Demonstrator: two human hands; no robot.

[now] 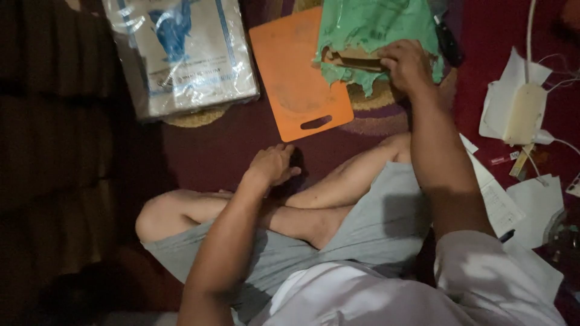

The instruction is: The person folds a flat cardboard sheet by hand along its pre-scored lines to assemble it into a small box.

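Green torn plastic sheeting (374, 27) lay over the far end of an orange plastic cutting board (299, 72), where the right hand (406, 63) pinched a flat brown cardboard piece (350, 58), fingers closed on its edge. The left hand (272, 164), loosely curled and empty, rested on the dark red carpet (211, 151) by the crossed legs, seemingly propping the person.

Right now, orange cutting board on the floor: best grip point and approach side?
Take the orange cutting board by its slot handle at the near edge, coming from the person's side. The slot faces the left hand, nothing covers it, while green plastic overlaps the far right corner.
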